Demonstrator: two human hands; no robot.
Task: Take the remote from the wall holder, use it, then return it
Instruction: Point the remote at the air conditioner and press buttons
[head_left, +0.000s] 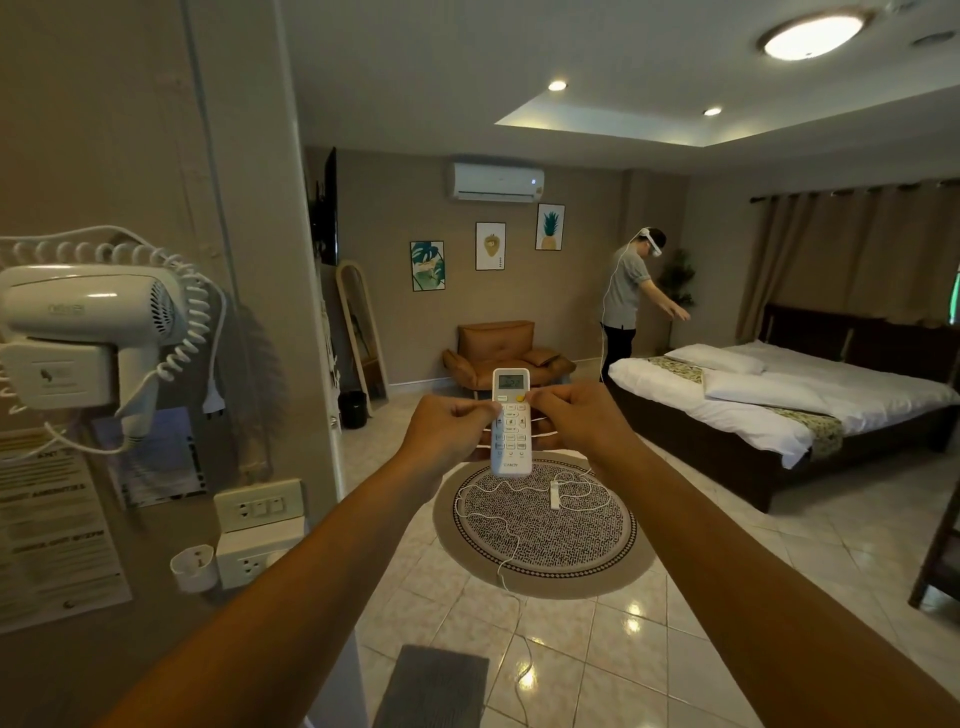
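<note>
A white remote (511, 447) with a lit display is held upright at arm's length, pointed toward the white air conditioner (496, 182) high on the far wall. My left hand (447, 431) grips its left side from behind. My right hand (576, 415) holds the right side, with the thumb on the orange button near the top. A small white holder (193, 567) hangs empty on the wall at lower left, beside the power sockets.
A wall-mounted hair dryer (88, 332) with a coiled cord hangs on the left wall. A round patterned rug (545, 525) with a white cable lies on the tiled floor. Bed (779, 405) at right, brown armchair (498, 353) behind, another person (628, 296) by the bed.
</note>
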